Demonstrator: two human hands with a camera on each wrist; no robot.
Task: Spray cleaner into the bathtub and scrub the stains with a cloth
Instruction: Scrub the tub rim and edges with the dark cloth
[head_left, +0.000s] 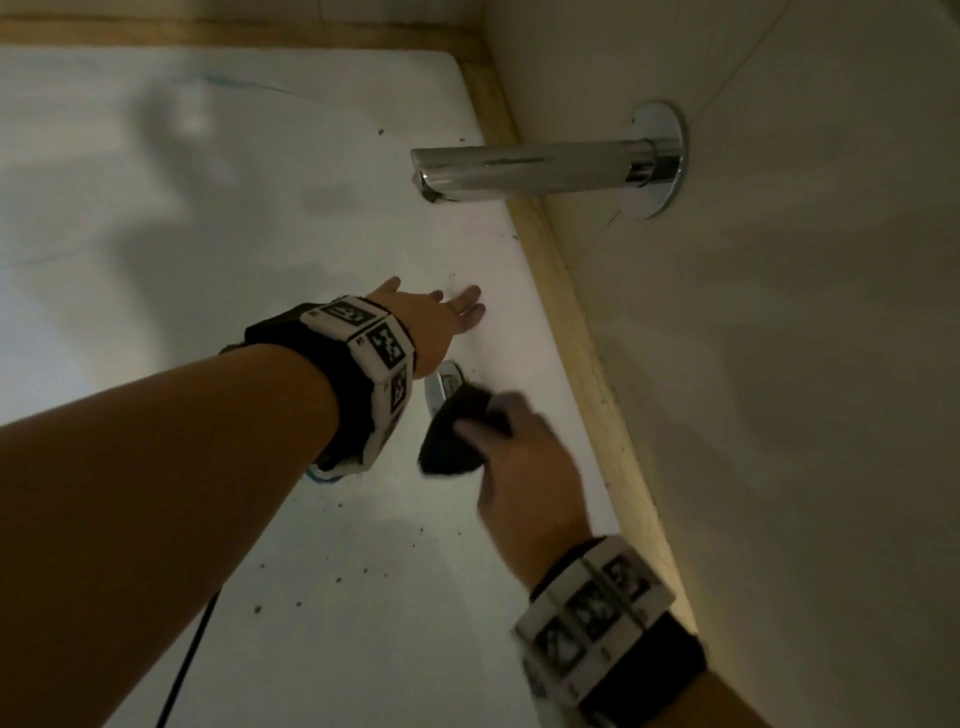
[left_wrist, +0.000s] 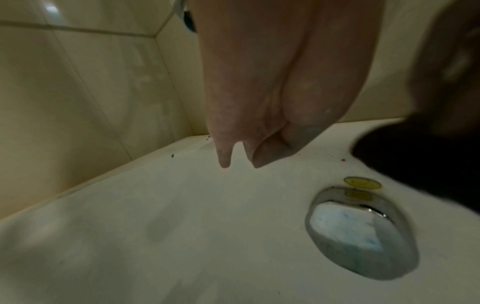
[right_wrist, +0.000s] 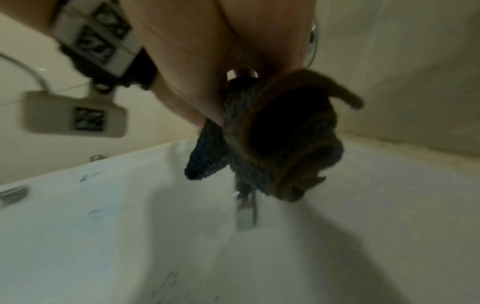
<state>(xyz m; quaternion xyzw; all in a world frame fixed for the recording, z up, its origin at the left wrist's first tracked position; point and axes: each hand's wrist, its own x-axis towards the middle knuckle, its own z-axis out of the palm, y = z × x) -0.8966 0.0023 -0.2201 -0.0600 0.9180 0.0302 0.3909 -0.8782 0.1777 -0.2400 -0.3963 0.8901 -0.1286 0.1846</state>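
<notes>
While blurred at lower center of frame, right hand (head_left: 524, 467) wrapped around dark cloth (head_left: 457, 431), grip tight, just over chrome overflow plate (head_left: 441, 384) on white bathtub (head_left: 260, 234) wall. Left hand (head_left: 441, 317) mid-frame, fingers (head_left: 467, 301) straight, loose, holding nothing, close against tub wall; contact unclear. Chrome spout (head_left: 530, 166) upper right. Dark specks (head_left: 337, 571) lower center.

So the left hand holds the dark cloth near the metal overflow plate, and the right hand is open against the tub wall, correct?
The hands are swapped. In the head view the right hand grips the dark cloth near the overflow plate; the left hand is open.
</notes>
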